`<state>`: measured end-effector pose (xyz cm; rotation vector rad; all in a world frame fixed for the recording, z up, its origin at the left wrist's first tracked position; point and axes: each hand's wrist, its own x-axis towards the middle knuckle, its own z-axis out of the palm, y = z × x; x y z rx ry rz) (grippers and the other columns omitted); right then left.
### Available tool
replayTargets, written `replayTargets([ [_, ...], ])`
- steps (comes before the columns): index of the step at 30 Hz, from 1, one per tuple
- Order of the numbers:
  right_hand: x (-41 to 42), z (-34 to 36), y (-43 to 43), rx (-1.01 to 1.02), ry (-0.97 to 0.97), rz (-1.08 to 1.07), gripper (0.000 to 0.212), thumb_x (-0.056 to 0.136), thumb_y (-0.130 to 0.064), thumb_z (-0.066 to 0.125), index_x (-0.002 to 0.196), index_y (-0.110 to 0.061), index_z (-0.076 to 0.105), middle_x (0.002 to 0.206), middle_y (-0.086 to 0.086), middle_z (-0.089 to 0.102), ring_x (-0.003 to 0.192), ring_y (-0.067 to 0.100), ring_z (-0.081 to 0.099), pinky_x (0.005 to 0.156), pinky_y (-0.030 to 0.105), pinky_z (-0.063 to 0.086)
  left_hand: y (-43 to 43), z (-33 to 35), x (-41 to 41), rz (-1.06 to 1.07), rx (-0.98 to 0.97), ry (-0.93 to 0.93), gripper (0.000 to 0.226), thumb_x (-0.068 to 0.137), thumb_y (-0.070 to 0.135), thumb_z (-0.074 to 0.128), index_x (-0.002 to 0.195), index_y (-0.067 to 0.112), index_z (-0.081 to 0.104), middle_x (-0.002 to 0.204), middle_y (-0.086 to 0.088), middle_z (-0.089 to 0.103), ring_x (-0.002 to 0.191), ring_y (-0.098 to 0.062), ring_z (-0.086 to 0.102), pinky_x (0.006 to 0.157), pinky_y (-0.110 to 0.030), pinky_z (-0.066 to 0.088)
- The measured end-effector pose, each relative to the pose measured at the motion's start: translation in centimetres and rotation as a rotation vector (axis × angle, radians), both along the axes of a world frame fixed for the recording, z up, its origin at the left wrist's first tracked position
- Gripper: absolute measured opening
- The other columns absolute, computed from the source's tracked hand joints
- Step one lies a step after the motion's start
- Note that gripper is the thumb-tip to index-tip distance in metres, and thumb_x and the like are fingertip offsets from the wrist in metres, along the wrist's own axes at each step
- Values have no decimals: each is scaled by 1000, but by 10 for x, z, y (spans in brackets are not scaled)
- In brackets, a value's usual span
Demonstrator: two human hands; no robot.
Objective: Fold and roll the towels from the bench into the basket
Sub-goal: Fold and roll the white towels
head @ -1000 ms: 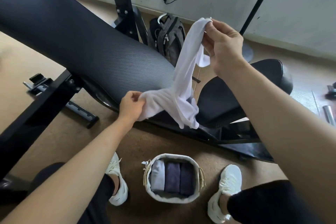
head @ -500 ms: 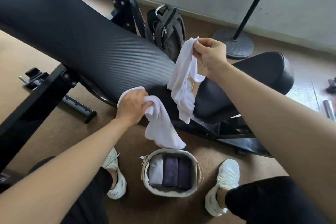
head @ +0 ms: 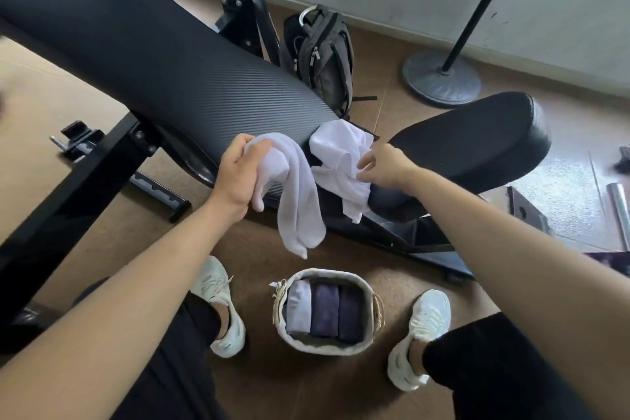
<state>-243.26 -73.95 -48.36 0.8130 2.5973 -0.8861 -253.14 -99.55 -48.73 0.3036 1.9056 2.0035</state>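
Basket [head: 324,348] on the floor is holding three rolled towels [head: 325,310], one pale and two dark purple, so that part is looking done. One white towel [head: 296,201] is hanging unfolded at the bench [head: 153,54] backrest's lower edge. Left hand [head: 235,174] is gripping one end, right hand [head: 387,167] is pinching the bunched end. Folding, rolling and placing are remaining.

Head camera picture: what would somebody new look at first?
The white towel, gripped by the left hand and pinched by the right hand, drooping off the big black bench pad mid-picture. Below, between the shoes, a basket holds three rolled towels.
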Motion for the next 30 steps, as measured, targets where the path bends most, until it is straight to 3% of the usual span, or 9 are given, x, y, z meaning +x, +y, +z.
replayTargets([
  [6, 48, -8, -72, -438, 276, 117, 66, 85, -34, 81, 144, -30, 52, 130, -4, 63, 118, 10, 60, 103, 31, 49, -31, 29, 18, -320, 167, -183, 7, 86, 21, 58, 85, 16, 52, 84, -2, 57, 77, -14, 56, 67, -30, 48],
  [9, 65, -18, -97, -431, 389, 87, 78, 86, -31, 80, 153, -31, 39, 104, -4, 65, 90, -4, 58, 89, 18, 49, -45, 44, 36, -450, 173, -135, 12, 82, 9, 55, 86, 17, 48, 84, 2, 58, 74, -11, 57, 63, -22, 50],
  [11, 75, -20, -106, -389, 448, 73, 67, 88, -24, 78, 147, -28, 48, 80, -1, 51, 66, 0, 45, 68, 15, 42, -55, 49, 44, -535, 116, -87, 19, 78, 2, 57, 85, 18, 48, 84, 3, 58, 72, -10, 56, 59, -20, 48],
  [13, 84, -18, -112, -333, 444, 139, 31, 88, -22, 78, 118, -21, 70, 71, 7, 49, 64, 6, 40, 59, 23, 33, -65, 54, 51, -598, -4, -44, 25, 75, -1, 60, 83, 21, 50, 80, 5, 57, 68, -8, 55, 55, -18, 45],
  [16, 102, -22, -114, -298, 442, 170, 12, 83, -18, 82, 84, -12, 72, 79, 9, 66, 79, 20, 53, 70, 30, 42, -76, 57, 62, -669, -150, -9, 27, 73, -1, 65, 81, 23, 53, 75, 5, 56, 63, -8, 53, 52, -19, 43],
  [22, 145, -25, -113, -279, 324, 108, 12, 74, -12, 83, 69, -15, 73, 107, -6, 72, 104, -6, 63, 87, 23, 47, -81, 44, 87, -557, -308, -9, 33, 92, 38, 67, 71, 16, 53, 71, 0, 46, 70, -18, 42, 65, -31, 32],
  [26, 177, -16, -123, -267, 201, 225, 14, 78, -23, 84, 69, -26, 74, 106, -12, 72, 97, -1, 66, 87, 19, 52, -88, 23, 117, -429, -439, 202, 23, 90, 18, 76, 79, 18, 57, 66, 16, 54, 65, -2, 50, 68, -18, 42],
  [28, 189, -9, -129, -296, 237, 171, 6, 81, -26, 82, 82, -28, 77, 102, -14, 72, 94, -4, 66, 85, 17, 49, -93, 15, 135, -483, -443, 258, 22, 83, 23, 79, 85, 26, 58, 75, 16, 62, 73, -3, 58, 72, -18, 46],
  [30, 199, -7, -136, -312, 314, 97, 21, 83, -28, 81, 104, -28, 75, 103, -19, 71, 97, -3, 64, 84, 16, 48, -95, 13, 154, -562, -461, 327, 21, 83, 29, 77, 86, 34, 57, 81, 18, 64, 79, -4, 62, 75, -20, 48],
])
